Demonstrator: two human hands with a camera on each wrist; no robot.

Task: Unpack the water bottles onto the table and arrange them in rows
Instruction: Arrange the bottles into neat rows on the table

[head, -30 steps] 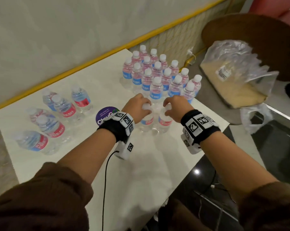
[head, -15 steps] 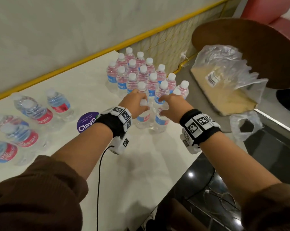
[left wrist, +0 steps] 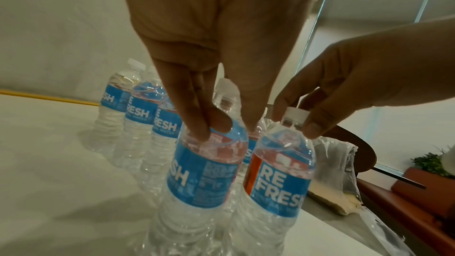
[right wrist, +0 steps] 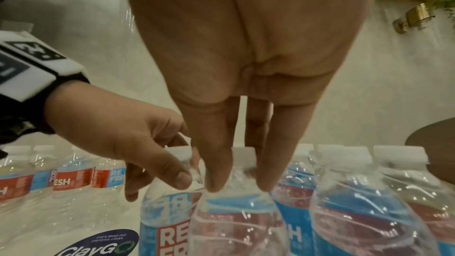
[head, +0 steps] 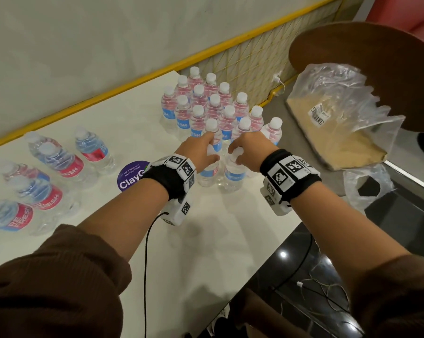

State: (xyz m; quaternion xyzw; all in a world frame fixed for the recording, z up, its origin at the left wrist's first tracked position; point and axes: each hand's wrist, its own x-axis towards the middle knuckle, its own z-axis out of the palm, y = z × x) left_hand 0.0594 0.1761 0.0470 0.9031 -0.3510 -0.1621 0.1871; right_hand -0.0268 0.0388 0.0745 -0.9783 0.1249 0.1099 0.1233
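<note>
Two small water bottles with blue and red labels stand side by side on the white table (head: pixel 206 240), just in front of a block of several upright bottles (head: pixel 214 106). My left hand (head: pixel 202 152) pinches the neck of the left bottle (head: pixel 207 175) from above; in the left wrist view its fingertips (left wrist: pixel 200 129) sit on the shoulder of that bottle (left wrist: pixel 202 178). My right hand (head: pixel 245 150) pinches the top of the right bottle (head: pixel 234 178), with its fingertips (right wrist: pixel 216 178) around the neck of that bottle (right wrist: pixel 236 225). Both caps are mostly hidden by fingers.
Several more bottles (head: pixel 59 164) stand loosely at the table's left. A round purple sticker (head: pixel 130 176) lies near my left wrist. Off the table's right edge sit a clear plastic wrap over cardboard (head: pixel 335 118), a round brown tabletop (head: pixel 376 57) and dark glass below.
Both hands keep hold of the same two bottle tops and have edged them toward the standing block. The head view has swung, so the loose bottles sit farther left.
</note>
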